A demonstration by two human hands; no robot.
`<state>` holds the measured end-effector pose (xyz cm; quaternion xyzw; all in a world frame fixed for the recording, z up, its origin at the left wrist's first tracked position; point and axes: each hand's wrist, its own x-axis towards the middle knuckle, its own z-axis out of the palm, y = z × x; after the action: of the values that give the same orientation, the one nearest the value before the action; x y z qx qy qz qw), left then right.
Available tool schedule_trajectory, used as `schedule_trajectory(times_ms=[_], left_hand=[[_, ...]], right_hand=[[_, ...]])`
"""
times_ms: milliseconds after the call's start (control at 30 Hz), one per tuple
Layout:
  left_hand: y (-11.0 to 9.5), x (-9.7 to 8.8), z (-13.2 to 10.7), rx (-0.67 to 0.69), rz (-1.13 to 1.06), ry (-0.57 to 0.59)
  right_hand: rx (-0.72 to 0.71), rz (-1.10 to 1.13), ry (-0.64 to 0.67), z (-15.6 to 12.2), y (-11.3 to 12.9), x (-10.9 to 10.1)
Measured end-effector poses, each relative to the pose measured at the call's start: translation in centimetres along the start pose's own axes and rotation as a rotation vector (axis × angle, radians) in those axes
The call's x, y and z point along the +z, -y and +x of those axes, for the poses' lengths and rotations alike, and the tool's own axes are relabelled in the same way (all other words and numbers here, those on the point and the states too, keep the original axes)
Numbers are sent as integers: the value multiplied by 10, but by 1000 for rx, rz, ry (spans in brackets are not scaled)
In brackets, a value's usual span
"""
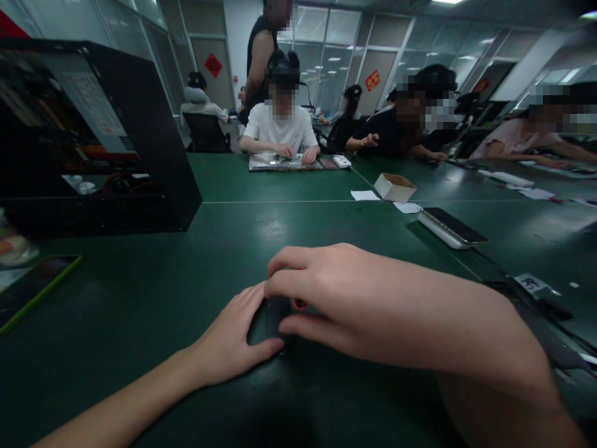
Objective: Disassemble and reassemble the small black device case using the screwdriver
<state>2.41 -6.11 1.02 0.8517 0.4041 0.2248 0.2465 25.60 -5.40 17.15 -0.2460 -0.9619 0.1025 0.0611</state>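
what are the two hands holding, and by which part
A small dark object with a red spot. The right hand pinches its right end; the left hand rests against its left side.

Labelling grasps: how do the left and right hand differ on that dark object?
The left hand lies low and flat on the table against the dark object; the right hand arches over it from above. The left hand is open and only rests there; the right hand pinches it between finger and thumb. Both touch it.
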Motion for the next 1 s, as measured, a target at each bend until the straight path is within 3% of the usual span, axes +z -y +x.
schedule_trajectory(times_ms=[267, 467, 567, 800, 900, 1000], left_hand=[[9, 5, -6, -14, 18, -27], [21, 16, -11, -7, 129, -99], [25, 16, -12, 27, 267, -153], [29, 9, -11, 263, 488, -250], [26, 10, -10, 246, 481, -336], [22, 11, -11, 272, 452, -316]], right_hand=[[-3, 41, 25, -3, 5, 1], [227, -142, 52, -9, 6, 8], [295, -178, 130, -12, 4, 10], [342, -208, 392, -9, 15, 6], [343, -200, 405, -9, 17, 6], [354, -161, 407, -10, 18, 5]])
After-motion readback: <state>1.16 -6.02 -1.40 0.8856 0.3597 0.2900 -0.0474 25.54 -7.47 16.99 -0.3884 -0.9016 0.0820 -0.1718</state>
